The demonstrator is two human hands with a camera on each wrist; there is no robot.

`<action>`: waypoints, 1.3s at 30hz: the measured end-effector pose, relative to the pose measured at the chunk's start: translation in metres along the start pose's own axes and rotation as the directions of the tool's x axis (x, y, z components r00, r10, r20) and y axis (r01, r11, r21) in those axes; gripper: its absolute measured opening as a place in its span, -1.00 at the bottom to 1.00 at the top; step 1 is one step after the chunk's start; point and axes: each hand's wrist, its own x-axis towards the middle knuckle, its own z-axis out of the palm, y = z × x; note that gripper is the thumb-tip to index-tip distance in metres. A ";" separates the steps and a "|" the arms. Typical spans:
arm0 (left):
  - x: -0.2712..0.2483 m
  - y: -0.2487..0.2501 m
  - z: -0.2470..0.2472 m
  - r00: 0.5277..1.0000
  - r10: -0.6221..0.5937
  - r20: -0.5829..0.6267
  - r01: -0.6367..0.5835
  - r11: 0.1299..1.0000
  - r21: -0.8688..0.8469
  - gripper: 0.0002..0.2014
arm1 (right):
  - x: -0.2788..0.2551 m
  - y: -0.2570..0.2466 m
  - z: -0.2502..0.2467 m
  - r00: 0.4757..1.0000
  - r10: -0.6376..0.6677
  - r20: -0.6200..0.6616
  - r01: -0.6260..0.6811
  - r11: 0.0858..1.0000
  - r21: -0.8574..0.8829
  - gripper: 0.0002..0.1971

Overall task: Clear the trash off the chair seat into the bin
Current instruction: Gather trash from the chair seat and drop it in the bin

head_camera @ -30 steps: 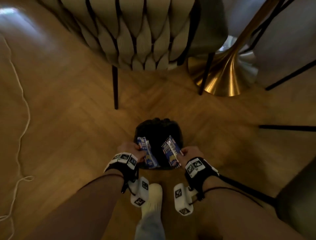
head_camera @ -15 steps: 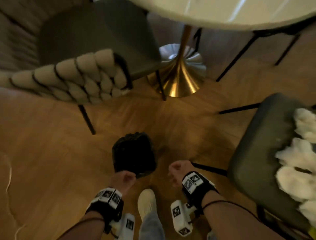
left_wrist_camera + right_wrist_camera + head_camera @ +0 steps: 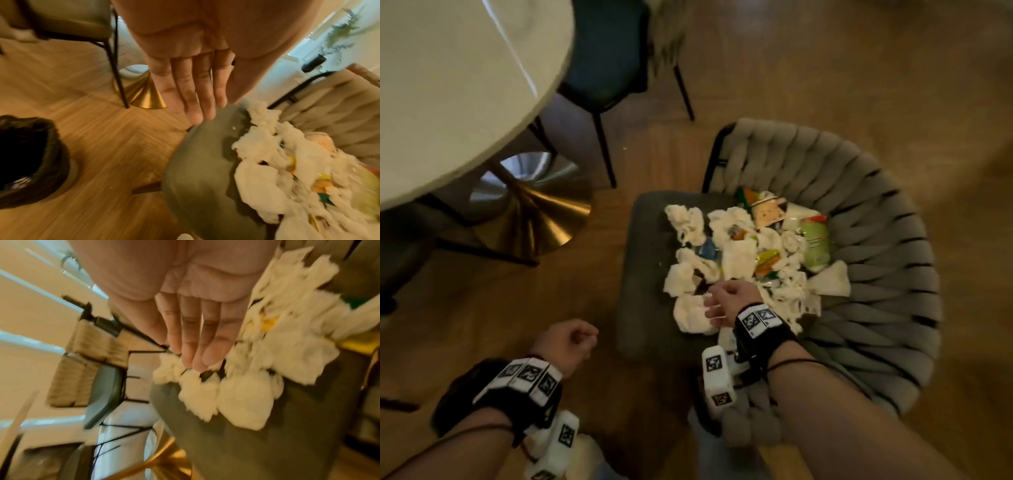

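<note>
A pile of trash [image 3: 736,257] lies on the grey chair seat [image 3: 643,274]: crumpled white tissues [image 3: 242,394], colourful wrappers and a green packet [image 3: 815,243]. My right hand [image 3: 726,301] hovers empty over the near edge of the pile, its straight fingers [image 3: 195,337] just above a tissue. Left of the seat, my left hand [image 3: 566,341] hangs over the floor, fingers [image 3: 191,91] extended and holding nothing. The black-lined bin [image 3: 26,154] stands on the floor left of the chair, seen only in the left wrist view.
A round white table [image 3: 465,85] on a gold pedestal base [image 3: 534,219] stands to the left. A second chair [image 3: 606,61] is tucked beyond it. The woven chair back [image 3: 876,257] wraps the far and right sides of the seat. Wooden floor lies around.
Both hands held blue cartons over the bin, then let them go. The view has swung right from the bin to the chair, and my empty right hand has reached over the pile.
</note>
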 end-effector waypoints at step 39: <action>0.126 0.263 0.177 0.994 0.107 -0.006 -0.104 0.977 0.187 -0.44 | 0.083 -0.049 -0.210 0.741 -0.564 -0.364 0.311 0.769 -0.558 -0.93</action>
